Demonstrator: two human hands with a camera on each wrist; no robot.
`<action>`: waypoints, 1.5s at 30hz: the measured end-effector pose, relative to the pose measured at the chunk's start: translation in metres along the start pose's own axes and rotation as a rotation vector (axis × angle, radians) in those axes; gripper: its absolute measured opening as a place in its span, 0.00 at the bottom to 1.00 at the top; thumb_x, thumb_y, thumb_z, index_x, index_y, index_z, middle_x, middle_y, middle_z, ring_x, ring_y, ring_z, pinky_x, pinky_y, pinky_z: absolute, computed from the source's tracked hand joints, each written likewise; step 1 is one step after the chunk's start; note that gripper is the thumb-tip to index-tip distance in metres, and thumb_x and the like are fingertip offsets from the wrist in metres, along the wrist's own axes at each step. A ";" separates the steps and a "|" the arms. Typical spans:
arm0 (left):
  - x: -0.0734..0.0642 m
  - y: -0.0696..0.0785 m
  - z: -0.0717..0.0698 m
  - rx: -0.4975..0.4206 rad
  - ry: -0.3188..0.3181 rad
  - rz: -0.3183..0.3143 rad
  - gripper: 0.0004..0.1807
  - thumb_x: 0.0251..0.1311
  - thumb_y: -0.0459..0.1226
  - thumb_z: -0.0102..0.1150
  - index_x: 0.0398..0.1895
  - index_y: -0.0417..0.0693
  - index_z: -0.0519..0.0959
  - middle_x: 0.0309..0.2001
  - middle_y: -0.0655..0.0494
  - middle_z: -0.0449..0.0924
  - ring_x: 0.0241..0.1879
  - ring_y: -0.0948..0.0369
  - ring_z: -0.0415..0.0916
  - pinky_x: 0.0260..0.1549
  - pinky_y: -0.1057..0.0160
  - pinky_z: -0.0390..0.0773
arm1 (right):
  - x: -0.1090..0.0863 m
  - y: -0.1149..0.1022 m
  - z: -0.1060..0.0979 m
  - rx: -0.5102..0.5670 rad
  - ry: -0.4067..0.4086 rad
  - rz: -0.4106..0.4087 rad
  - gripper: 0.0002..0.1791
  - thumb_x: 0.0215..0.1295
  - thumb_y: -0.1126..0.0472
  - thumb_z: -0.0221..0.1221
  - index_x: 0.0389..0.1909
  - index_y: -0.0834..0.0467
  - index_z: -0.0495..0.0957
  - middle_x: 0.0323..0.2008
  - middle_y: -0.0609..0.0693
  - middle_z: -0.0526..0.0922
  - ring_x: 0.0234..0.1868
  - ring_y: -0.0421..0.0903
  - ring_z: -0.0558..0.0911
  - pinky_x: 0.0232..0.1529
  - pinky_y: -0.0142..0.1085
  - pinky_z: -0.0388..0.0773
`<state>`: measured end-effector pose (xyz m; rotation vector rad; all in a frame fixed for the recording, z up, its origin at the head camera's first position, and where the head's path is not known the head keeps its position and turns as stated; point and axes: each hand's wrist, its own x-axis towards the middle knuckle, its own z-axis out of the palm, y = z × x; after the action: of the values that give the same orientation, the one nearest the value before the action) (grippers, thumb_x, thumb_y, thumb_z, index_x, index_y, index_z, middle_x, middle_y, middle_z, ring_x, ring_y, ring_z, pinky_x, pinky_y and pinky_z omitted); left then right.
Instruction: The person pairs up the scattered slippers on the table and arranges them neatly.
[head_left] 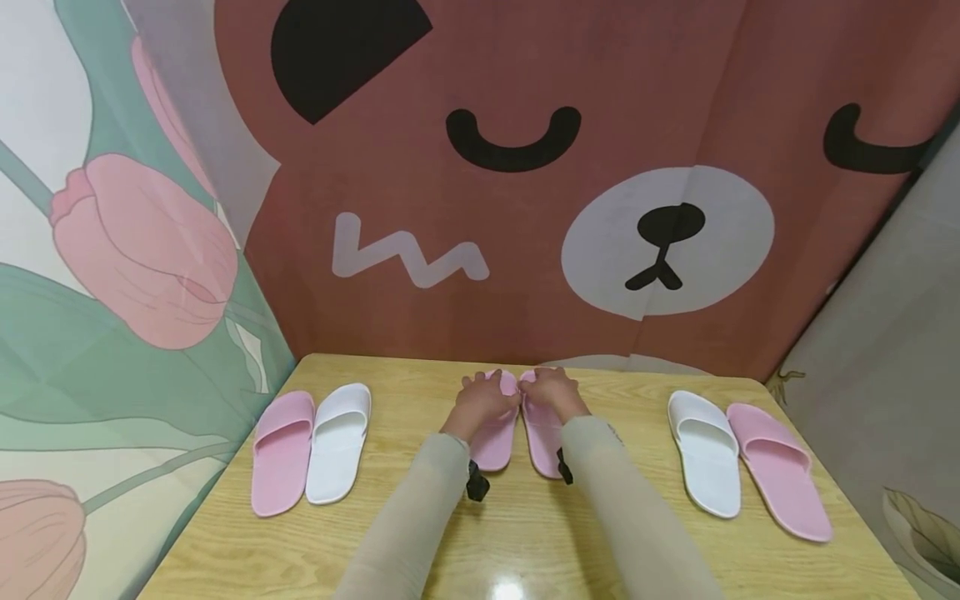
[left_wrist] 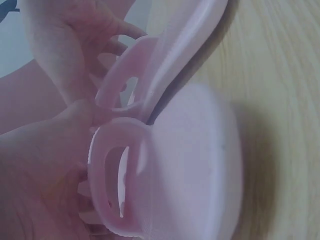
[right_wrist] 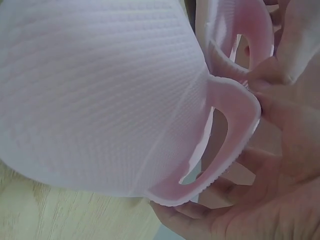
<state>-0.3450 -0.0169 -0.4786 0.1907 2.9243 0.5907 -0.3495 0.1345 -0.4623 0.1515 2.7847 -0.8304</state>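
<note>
Side by side at the back middle of the wooden table, two pink slippers lie with their toes toward the back. My left hand grips the left pink slipper across its strap, fingers down the outer side. The right pink slipper has my right hand over its strap. In the right wrist view, that hand's fingers curve round the strap's side and its ribbed sole faces the camera. The hands nearly meet between the straps, as the left wrist view shows. Parts of both straps are hidden under the hands.
On the left of the table stand a pink slipper and a white slipper. A white slipper and a pink slipper lie on the right. Behind rises a brown bear-print cloth; a tulip-print cloth hangs left.
</note>
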 end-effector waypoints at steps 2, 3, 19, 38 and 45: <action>0.000 0.000 -0.001 -0.019 -0.002 -0.006 0.45 0.63 0.62 0.55 0.78 0.48 0.62 0.71 0.36 0.64 0.70 0.36 0.59 0.61 0.41 0.70 | 0.000 0.001 -0.001 -0.007 -0.006 -0.008 0.37 0.73 0.43 0.52 0.74 0.63 0.64 0.76 0.71 0.52 0.74 0.79 0.49 0.72 0.68 0.48; -0.001 0.000 -0.001 -0.031 -0.003 -0.011 0.45 0.63 0.62 0.56 0.78 0.48 0.62 0.71 0.36 0.64 0.70 0.36 0.58 0.62 0.41 0.70 | 0.000 0.001 -0.001 -0.012 -0.006 -0.016 0.37 0.73 0.43 0.52 0.74 0.64 0.64 0.76 0.72 0.53 0.74 0.78 0.50 0.72 0.68 0.47; -0.004 0.000 -0.003 -0.043 0.010 -0.032 0.47 0.64 0.64 0.56 0.79 0.49 0.60 0.73 0.39 0.62 0.71 0.38 0.57 0.61 0.39 0.70 | -0.003 0.003 0.000 0.014 0.066 -0.035 0.38 0.70 0.43 0.56 0.72 0.62 0.67 0.74 0.72 0.58 0.72 0.77 0.55 0.70 0.66 0.56; -0.003 -0.004 0.008 -0.058 0.050 -0.019 0.47 0.64 0.63 0.55 0.79 0.46 0.59 0.74 0.35 0.59 0.70 0.38 0.57 0.61 0.39 0.69 | -0.008 0.014 0.005 -0.071 0.078 -0.075 0.40 0.76 0.35 0.44 0.75 0.60 0.64 0.70 0.70 0.63 0.68 0.74 0.64 0.65 0.67 0.62; -0.006 -0.007 -0.002 -0.030 0.062 -0.019 0.46 0.67 0.63 0.51 0.77 0.42 0.61 0.74 0.35 0.59 0.71 0.38 0.57 0.64 0.39 0.67 | -0.011 0.020 -0.006 -0.079 0.094 -0.068 0.40 0.76 0.36 0.45 0.71 0.64 0.67 0.66 0.72 0.67 0.64 0.73 0.69 0.64 0.66 0.65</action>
<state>-0.3401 -0.0246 -0.4791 0.1430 2.9713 0.6493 -0.3365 0.1541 -0.4654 0.0849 2.9203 -0.7454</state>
